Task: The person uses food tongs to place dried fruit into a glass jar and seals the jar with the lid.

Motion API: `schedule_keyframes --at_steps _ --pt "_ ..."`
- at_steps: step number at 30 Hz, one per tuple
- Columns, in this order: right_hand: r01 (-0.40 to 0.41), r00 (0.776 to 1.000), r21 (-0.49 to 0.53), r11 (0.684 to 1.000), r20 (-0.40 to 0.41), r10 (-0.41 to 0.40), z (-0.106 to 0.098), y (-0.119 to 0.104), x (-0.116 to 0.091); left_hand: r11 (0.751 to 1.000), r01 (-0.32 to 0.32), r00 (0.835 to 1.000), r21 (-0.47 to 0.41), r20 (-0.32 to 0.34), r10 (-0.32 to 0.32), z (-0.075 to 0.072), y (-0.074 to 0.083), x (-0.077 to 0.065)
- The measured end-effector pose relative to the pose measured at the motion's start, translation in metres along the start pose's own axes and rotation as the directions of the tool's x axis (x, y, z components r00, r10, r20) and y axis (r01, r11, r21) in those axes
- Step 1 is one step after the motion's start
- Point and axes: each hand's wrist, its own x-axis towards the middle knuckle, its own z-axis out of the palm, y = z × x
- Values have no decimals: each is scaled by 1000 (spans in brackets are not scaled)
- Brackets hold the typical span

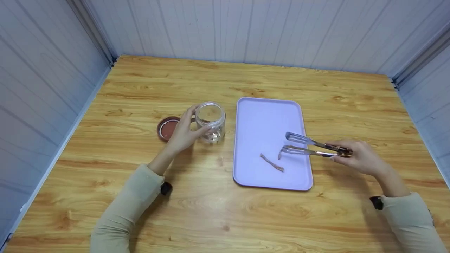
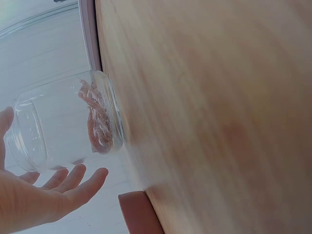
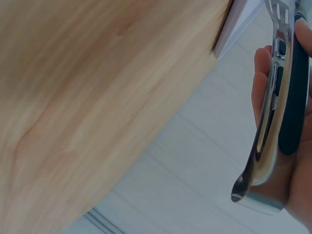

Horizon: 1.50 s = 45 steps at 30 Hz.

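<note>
My left hand (image 1: 184, 133) holds an open clear jar (image 1: 218, 131) upright on the table, thumb on the near side and fingers behind. Inside, brown twisted strips (image 2: 100, 122) lie at the jar's bottom in the left wrist view. With my right hand (image 1: 365, 158) I grip metal tongs (image 1: 318, 144) with dark handle grips, their arms spread apart over the right part of a lilac tray (image 1: 267, 119). A thin reddish-brown strip (image 1: 271, 163) lies on the tray. Another small brown strip (image 1: 280, 154) shows at the tip of the nearer tong arm, partly hidden by it.
A reddish-brown lid (image 1: 168, 129) lies inside up, left of the jar and partly behind my left hand. The wood-grain table (image 1: 211, 214) is bounded by pale panel walls (image 1: 228, 31) at the back and both sides.
</note>
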Motion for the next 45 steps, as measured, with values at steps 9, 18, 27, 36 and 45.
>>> schedule_keyframes --at_steps 9,18,27,36,45 --pt "-62 998 21 998 -4 62 4 11 -9 1000 -14 1000 21 -15 14 3 -22 7" --pt "-79 997 8 997 -10 80 6 12 -8 1000 -13 1000 14 -7 13 2 -18 5" --pt "-92 996 34 995 -10 93 9 13 -7 999 -28 1000 24 -14 28 2 -24 6" --pt "-102 995 87 991 -8 103 13 11 -8 1000 -21 1000 20 -17 22 3 -24 6" --pt "-125 992 115 985 -18 128 10 1 -7 999 -18 1000 33 -14 18 3 -24 5"
